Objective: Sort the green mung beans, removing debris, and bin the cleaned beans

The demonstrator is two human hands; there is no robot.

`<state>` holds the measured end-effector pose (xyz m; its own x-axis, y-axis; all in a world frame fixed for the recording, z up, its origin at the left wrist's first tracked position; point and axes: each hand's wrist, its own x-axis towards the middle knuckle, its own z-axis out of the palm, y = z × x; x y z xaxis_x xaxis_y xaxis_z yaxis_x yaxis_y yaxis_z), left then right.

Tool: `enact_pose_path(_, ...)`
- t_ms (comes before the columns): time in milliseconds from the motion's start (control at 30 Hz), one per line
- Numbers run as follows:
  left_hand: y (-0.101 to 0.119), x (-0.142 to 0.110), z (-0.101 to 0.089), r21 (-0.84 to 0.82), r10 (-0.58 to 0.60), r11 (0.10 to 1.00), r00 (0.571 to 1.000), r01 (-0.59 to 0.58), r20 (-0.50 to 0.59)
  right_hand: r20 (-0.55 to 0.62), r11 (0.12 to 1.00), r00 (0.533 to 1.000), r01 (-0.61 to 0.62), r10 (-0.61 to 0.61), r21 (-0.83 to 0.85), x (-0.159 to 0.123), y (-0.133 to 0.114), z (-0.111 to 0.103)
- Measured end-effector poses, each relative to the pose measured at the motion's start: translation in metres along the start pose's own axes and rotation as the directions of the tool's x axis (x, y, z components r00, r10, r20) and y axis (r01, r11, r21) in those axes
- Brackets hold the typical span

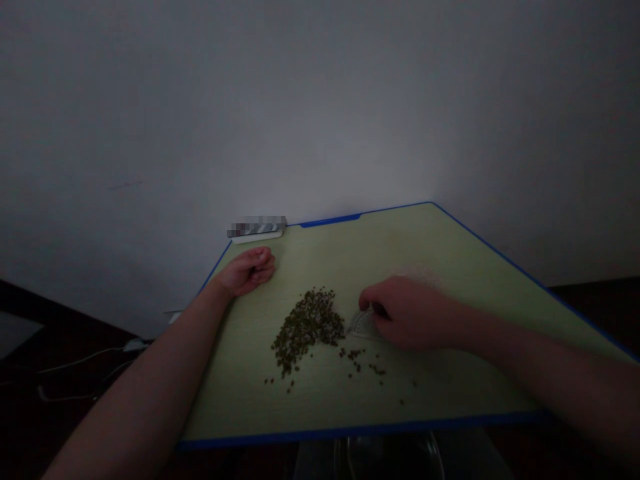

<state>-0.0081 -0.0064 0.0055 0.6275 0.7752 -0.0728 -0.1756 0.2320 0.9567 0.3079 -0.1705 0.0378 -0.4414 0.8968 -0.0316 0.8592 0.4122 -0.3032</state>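
My right hand (407, 313) pinches a clear plastic protractor (364, 325), its curved edge and markings turned toward a pile of small beans. The pile of greenish-brown beans (310, 327) lies mid-table, just left of the protractor. Several loose beans (354, 360) are scattered in front of the protractor. Resting on the table at the left, my left hand (250, 270) is curled into a loose fist with nothing visible in it. Behind my right hand spreads a faint pale patch of tiny grains (417, 272), too dim to name.
The pale green tabletop (300, 417) has a blue rim and stands against a grey wall (320, 113). At the back left corner sits a flat, partly blurred-out object (257, 230). White cables (80, 363) hang beyond the table's left side. A dark, shiny rounded object (390, 460) shows below the front edge.
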Motion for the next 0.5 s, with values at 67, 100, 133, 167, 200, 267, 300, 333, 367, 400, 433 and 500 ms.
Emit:
enact_pose_path(67,-0.0003,0.0001,-0.0006,-0.001,-0.002,1.0,1.0,0.002,-0.005,0.0,1.0,1.0,-0.02,0.02,-0.005,0.0008,0.0032,-0.0013)
enact_pose_path(100,-0.0005,0.0002,-0.0007,-0.003,-0.004,1.0,1.0,0.004,-0.006,-0.001,1.0,1.0,-0.026,0.026,-0.005,0.0012,0.0045,-0.0017)
enact_pose_path(133,-0.0006,0.0003,-0.0007,-0.006,-0.006,1.0,1.0,0.006,-0.008,-0.004,1.0,1.0,-0.029,0.029,-0.007,0.0015,0.0057,-0.0018)
enact_pose_path(167,-0.0007,0.0003,-0.0007,-0.01,-0.008,1.0,1.0,0.008,-0.01,-0.01,0.999,0.999,-0.032,0.032,-0.01,0.0018,0.0065,-0.0017)
enact_pose_path(200,-0.0008,0.0003,-0.0006,-0.013,-0.01,1.0,1.0,0.01,-0.013,-0.016,0.999,0.999,-0.034,0.034,-0.014,0.0021,0.0072,-0.0015)
enact_pose_path(267,-0.0009,0.0004,-0.0004,-0.017,-0.011,1.0,1.0,0.011,-0.015,-0.025,0.999,0.999,-0.036,0.035,-0.018,0.003,0.0079,-0.0006)
enact_pose_path(300,-0.001,0.0004,-0.0004,-0.018,-0.01,1.0,1.0,0.01,-0.016,-0.028,0.999,0.999,-0.035,0.034,-0.016,0.0035,0.008,-0.0001)
enact_pose_path(333,-0.001,0.0005,-0.0005,-0.017,-0.008,1.0,1.0,0.008,-0.018,-0.029,1.0,0.999,-0.028,0.028,-0.011,0.0041,0.008,0.0004)
enact_pose_path(367,-0.0011,0.0006,-0.0007,-0.014,-0.006,1.0,1.0,0.005,-0.019,-0.03,1.0,0.999,-0.013,0.013,-0.004,0.0045,0.0078,0.0009)
enact_pose_path(400,-0.0012,0.0006,-0.0011,-0.01,-0.003,1.0,1.0,0.003,-0.018,-0.031,1.0,0.999,0.006,-0.006,0.002,0.0048,0.0076,0.0012)
enact_pose_path(433,-0.0012,0.0007,-0.0015,-0.007,-0.002,1.0,1.0,0.002,-0.017,-0.032,1.0,0.999,0.024,-0.024,0.007,0.005,0.0074,0.0015)
enact_pose_path(500,-0.0013,0.0008,-0.0022,-0.003,0.0,1.0,1.0,0.0,-0.011,-0.027,0.999,0.998,0.05,-0.05,0.01,0.0048,0.0068,0.0016)
